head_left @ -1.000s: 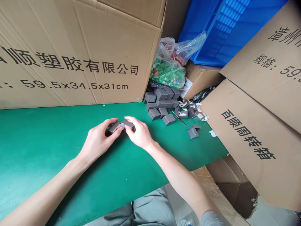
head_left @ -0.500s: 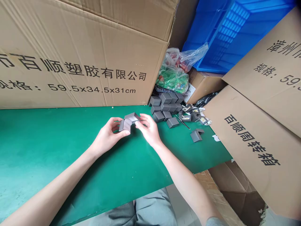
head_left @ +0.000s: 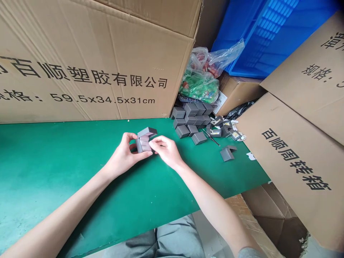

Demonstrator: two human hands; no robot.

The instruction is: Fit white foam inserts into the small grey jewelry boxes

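My left hand (head_left: 129, 150) grips a small grey hinged jewellery box (head_left: 143, 144) by its left side and front, thumb along the near edge. The box's lid stands raised, and a pale lining with a slit cushion shows inside. My right hand (head_left: 166, 148) is closed in a pinch at the right edge of the box's opening. Whatever is between its fingertips is too small to make out. Both hands are a little above the green table (head_left: 115, 200).
Several similar closed grey boxes (head_left: 191, 120) are stacked at the back right. Near them lie a thin dark tool (head_left: 211, 137), loose pale pieces and an opened grey box (head_left: 228, 153). Behind are plastic bags (head_left: 201, 84) and a blue crate (head_left: 228, 43). Large cartons (head_left: 96, 46) border the table.
My right hand has shifted from the lid's right end down to the box's opening, its fingers now pinched. The box has turned, its lid more upright. The view has shifted slightly.
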